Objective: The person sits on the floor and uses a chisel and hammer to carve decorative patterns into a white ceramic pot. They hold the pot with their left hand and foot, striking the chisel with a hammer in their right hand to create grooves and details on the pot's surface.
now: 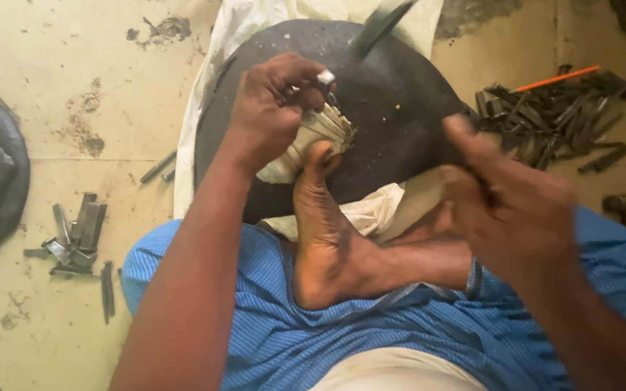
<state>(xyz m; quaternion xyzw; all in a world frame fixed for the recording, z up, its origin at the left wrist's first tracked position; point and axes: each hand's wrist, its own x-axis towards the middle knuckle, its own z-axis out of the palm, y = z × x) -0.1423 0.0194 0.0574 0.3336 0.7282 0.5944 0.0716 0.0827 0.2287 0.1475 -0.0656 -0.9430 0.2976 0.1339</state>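
The round slab [400, 108] looks like matt, rough black stone, the bundle [316, 134] pinned on it shows pale, dull-grey metal strips, the scattered pieces [559, 119] are dark matt metal, the floor [74, 72] is stained, rough concrete, and the blue garment [313, 340] is finely ribbed cloth.

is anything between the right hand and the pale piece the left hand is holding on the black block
Nothing visible stands between them. The right hand, blurred, is apart to the side; the left hand and the toes already touch the pale piece on the black block.
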